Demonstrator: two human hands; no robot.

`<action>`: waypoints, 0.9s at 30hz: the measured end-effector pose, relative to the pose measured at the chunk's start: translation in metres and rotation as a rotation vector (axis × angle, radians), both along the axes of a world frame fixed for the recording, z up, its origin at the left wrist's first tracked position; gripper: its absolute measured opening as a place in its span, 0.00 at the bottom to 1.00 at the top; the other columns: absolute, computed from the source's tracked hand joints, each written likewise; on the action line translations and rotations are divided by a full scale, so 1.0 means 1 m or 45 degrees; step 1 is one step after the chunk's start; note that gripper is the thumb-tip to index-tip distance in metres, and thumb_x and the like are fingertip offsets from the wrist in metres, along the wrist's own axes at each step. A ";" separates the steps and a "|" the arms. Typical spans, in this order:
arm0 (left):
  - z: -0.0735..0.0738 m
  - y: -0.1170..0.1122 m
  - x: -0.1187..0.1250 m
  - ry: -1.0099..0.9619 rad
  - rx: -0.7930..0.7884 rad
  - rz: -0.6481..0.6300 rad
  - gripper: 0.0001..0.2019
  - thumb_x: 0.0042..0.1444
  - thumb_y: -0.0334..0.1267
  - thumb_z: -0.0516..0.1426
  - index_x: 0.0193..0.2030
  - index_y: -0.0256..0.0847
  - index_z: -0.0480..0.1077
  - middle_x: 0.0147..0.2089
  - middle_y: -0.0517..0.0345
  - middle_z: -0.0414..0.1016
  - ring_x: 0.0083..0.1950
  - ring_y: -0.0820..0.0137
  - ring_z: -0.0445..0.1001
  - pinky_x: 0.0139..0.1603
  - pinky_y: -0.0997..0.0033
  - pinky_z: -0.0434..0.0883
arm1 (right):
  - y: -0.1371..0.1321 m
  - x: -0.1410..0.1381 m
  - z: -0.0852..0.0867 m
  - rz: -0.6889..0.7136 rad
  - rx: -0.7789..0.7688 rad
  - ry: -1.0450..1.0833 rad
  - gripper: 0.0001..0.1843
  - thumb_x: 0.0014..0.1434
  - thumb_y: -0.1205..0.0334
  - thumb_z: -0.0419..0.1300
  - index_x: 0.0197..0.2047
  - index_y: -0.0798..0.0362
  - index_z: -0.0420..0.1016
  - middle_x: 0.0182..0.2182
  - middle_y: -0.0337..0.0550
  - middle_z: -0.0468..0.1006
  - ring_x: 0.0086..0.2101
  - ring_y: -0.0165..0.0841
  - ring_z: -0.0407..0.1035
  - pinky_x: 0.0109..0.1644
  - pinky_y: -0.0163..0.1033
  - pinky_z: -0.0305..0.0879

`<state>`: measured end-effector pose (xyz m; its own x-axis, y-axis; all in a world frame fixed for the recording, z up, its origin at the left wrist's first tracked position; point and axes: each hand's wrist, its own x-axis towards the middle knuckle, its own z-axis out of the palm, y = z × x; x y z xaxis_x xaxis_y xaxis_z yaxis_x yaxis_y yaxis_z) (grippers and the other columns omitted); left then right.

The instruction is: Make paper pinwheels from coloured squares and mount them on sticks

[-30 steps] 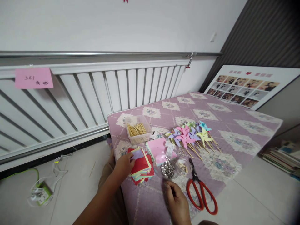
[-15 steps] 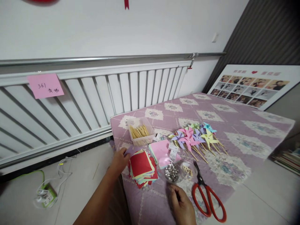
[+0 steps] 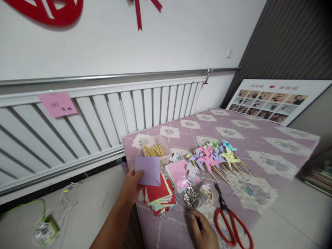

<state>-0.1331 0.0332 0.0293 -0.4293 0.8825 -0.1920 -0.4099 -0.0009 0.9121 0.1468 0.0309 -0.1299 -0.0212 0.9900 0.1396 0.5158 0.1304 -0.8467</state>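
Observation:
My left hand (image 3: 131, 186) pinches a lilac paper square (image 3: 147, 171) and holds it up above a stack of coloured paper squares (image 3: 159, 195) with a red sheet on top. My right hand (image 3: 204, 232) rests on the purple quilted cover (image 3: 259, 148) near its front edge, fingers curled; I cannot make out anything in them. It lies just in front of a small clear dish of silver pins (image 3: 190, 197) and left of the red-handled scissors (image 3: 232, 221).
A clear box of wooden sticks (image 3: 155, 151), a pink paper stack (image 3: 177, 169) and several finished paper pinwheels (image 3: 215, 155) lie further back. A white radiator (image 3: 98, 114) with a pink note (image 3: 57, 104) stands behind. A photo board (image 3: 275, 100) leans at right. A power strip (image 3: 45, 231) lies on the floor.
My left hand has lifted the lilac square off the paper stack and raised it. My right hand has stayed near the pin dish. The view has tilted upward.

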 end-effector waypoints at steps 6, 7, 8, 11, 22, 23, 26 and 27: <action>-0.003 -0.015 0.040 -0.388 0.019 -0.202 0.19 0.42 0.35 0.65 0.43 0.36 0.69 0.34 0.55 0.78 0.30 0.69 0.76 0.30 0.72 0.74 | -0.003 -0.010 0.034 -0.095 -0.185 0.366 0.22 0.53 0.42 0.58 0.36 0.53 0.77 0.33 0.47 0.81 0.37 0.43 0.73 0.43 0.42 0.69; -0.005 -0.018 0.045 -0.401 0.001 -0.237 0.19 0.42 0.35 0.65 0.43 0.36 0.70 0.33 0.55 0.78 0.30 0.69 0.76 0.29 0.72 0.73 | -0.004 -0.013 0.042 -0.101 -0.242 0.438 0.22 0.53 0.41 0.58 0.36 0.53 0.77 0.31 0.45 0.80 0.34 0.42 0.72 0.39 0.42 0.68; -0.006 -0.020 0.050 -0.407 -0.013 -0.271 0.19 0.43 0.36 0.65 0.43 0.35 0.70 0.32 0.55 0.78 0.29 0.69 0.75 0.28 0.72 0.73 | -0.006 -0.016 0.051 -0.092 -0.310 0.519 0.23 0.53 0.40 0.58 0.37 0.53 0.77 0.28 0.43 0.78 0.30 0.40 0.71 0.35 0.41 0.67; -0.010 -0.027 0.062 -0.421 -0.021 -0.339 0.19 0.43 0.37 0.65 0.43 0.35 0.71 0.30 0.56 0.76 0.28 0.71 0.74 0.28 0.73 0.72 | -0.015 -0.030 0.085 -0.020 -0.425 0.831 0.22 0.51 0.41 0.62 0.38 0.52 0.76 0.25 0.38 0.74 0.27 0.35 0.67 0.32 0.37 0.64; -0.020 -0.045 0.089 -0.375 -0.086 -0.549 0.14 0.46 0.40 0.64 0.39 0.37 0.71 0.28 0.60 0.73 0.25 0.74 0.69 0.25 0.75 0.66 | -0.034 -0.057 0.140 0.108 -0.521 1.381 0.20 0.47 0.56 0.70 0.44 0.50 0.75 0.34 0.42 0.83 0.33 0.38 0.75 0.39 0.42 0.69; -0.022 -0.046 0.092 -0.419 -0.078 -0.522 0.13 0.47 0.41 0.64 0.38 0.38 0.71 0.29 0.60 0.74 0.26 0.74 0.70 0.26 0.75 0.66 | -0.034 -0.057 0.138 0.063 -0.505 1.401 0.20 0.47 0.56 0.70 0.44 0.50 0.75 0.35 0.42 0.83 0.33 0.38 0.75 0.40 0.42 0.70; -0.030 -0.052 0.102 -0.557 -0.073 -0.438 0.15 0.48 0.44 0.64 0.39 0.41 0.71 0.32 0.58 0.76 0.31 0.72 0.73 0.31 0.73 0.68 | -0.035 -0.058 0.134 -0.057 -0.439 1.479 0.19 0.47 0.58 0.71 0.43 0.50 0.75 0.36 0.41 0.83 0.34 0.37 0.75 0.41 0.41 0.70; -0.033 -0.055 0.106 -0.586 -0.079 -0.443 0.16 0.47 0.46 0.64 0.41 0.41 0.71 0.33 0.57 0.76 0.33 0.71 0.73 0.32 0.73 0.68 | -0.035 -0.058 0.133 -0.086 -0.421 1.503 0.19 0.46 0.58 0.71 0.42 0.50 0.75 0.35 0.41 0.83 0.33 0.36 0.75 0.39 0.40 0.70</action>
<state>-0.0273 -0.0218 -0.0042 0.0238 0.9380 -0.3459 -0.7309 0.2524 0.6341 0.0890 -0.0046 0.0032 0.0009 0.9756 -0.2196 -0.5922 -0.1764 -0.7862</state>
